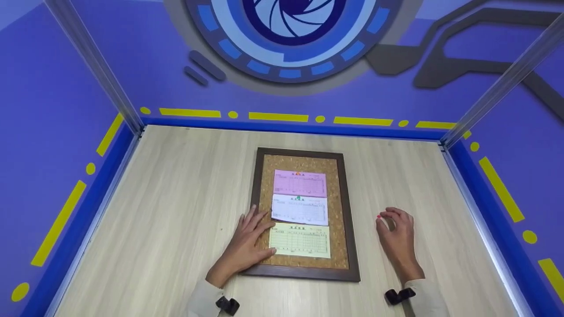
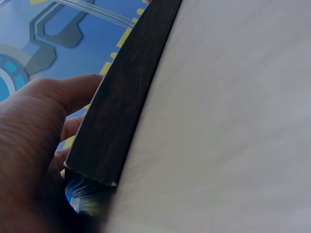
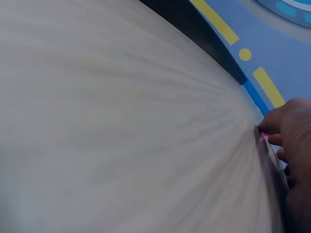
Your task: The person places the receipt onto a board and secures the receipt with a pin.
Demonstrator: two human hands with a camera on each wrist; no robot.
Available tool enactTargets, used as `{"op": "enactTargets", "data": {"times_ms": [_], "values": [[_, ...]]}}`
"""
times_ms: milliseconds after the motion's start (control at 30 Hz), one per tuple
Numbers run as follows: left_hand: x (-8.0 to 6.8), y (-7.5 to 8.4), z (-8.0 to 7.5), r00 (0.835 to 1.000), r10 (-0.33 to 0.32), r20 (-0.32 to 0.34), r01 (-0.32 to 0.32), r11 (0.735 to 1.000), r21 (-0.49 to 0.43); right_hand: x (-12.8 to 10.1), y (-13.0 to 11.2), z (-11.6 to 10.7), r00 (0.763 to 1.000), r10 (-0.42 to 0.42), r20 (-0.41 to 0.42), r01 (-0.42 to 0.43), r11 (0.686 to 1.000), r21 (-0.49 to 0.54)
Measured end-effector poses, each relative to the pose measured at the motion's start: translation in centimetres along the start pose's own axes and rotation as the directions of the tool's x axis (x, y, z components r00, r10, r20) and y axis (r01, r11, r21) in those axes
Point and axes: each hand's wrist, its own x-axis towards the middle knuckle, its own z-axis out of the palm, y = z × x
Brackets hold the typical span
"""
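A cork board [image 1: 337,207] in a dark brown frame lies flat on the table. My left hand [image 1: 246,242] rests on its lower left side with spread fingers, touching the left edge of the yellow form [image 1: 300,241]. Above that form are a white form [image 1: 300,210] with a green pushpin [image 1: 298,198] at its top, and a pink form [image 1: 300,183] with an orange pushpin [image 1: 298,173]. To the right of the board, just over the table, my right hand [image 1: 398,240] pinches a small red pushpin [image 1: 379,216] between thumb and finger, mostly hidden in the right wrist view.
The pale wood-grain table [image 1: 176,198] surrounds the board. Blue walls [image 1: 132,66] with yellow dashes enclose it at the back and both sides, joined by metal corner posts [image 1: 94,61]. The board's dark frame edge [image 2: 116,97] shows close up in the left wrist view.
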Motion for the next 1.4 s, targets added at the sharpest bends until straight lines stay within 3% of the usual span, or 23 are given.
{"op": "enactTargets", "data": {"times_ms": [1400], "values": [[-0.06,-0.54,0.24,1.0,0.0,-0.015,-0.001,1.0,-0.012,-0.19,0.04,0.23,1.0,-0.001,-0.013,0.001,1.0,0.004]]}}
